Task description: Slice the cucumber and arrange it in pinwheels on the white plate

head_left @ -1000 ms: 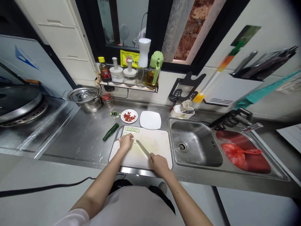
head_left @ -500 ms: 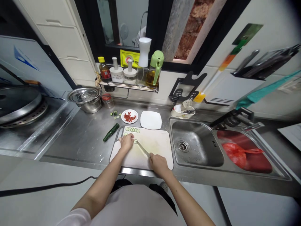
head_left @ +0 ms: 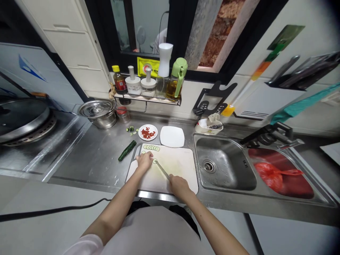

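On the white cutting board [head_left: 177, 166] my left hand [head_left: 145, 160] is curled over a cucumber piece that it mostly hides. My right hand [head_left: 179, 184] grips the handle of a knife [head_left: 162, 170], whose blade points up-left to a slice beside the left fingers. A row of cucumber slices [head_left: 150, 147] lies along the board's far edge. A dark green cucumber piece [head_left: 127, 150] rests on the steel counter left of the board.
Behind the board stand a small plate of red pieces [head_left: 148, 132] and a white square plate [head_left: 172, 136]. A lidded pot [head_left: 97, 112] and a stove lie to the left. The sink [head_left: 224, 166] with a red bag [head_left: 268, 173] is on the right. A condiment rack [head_left: 147, 97] hangs at the back.
Both hands stay on the board at the cucumber; the knife blade has shifted only slightly. The view has drifted a little to the right.
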`<state>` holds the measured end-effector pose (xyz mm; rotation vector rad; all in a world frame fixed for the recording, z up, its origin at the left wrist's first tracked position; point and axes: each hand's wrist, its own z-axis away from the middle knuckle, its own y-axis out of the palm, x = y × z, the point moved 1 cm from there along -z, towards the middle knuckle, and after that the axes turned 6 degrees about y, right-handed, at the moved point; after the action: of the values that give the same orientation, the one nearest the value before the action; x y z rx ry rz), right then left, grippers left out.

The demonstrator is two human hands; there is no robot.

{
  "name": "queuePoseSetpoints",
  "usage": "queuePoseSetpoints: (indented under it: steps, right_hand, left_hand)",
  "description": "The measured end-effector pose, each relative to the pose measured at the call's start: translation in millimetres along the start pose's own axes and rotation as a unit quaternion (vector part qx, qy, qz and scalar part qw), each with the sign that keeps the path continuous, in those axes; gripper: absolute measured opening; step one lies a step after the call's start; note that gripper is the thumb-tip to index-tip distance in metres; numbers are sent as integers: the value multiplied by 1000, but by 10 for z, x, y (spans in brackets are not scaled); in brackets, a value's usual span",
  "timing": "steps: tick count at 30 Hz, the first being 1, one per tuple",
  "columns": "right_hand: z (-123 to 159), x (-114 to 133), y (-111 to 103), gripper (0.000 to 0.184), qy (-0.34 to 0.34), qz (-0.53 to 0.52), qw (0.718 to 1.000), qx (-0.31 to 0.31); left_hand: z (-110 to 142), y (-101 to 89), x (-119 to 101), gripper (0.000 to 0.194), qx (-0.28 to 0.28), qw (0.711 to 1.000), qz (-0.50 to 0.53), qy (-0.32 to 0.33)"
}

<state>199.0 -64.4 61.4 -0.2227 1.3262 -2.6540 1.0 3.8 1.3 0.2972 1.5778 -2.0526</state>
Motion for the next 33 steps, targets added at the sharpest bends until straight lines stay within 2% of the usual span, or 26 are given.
queuePoseSetpoints:
  steps: [10,33]
  right_hand:
    - [-20,42,-82,32,9,-7,1000,16]
    - [-56,75,-124,34,9,-4,1000,15]
  left_hand:
    - [-29,-27,-7,14,11,1000,-4,2]
    - [-36,-53,-16,12,15,1000,-4,6]
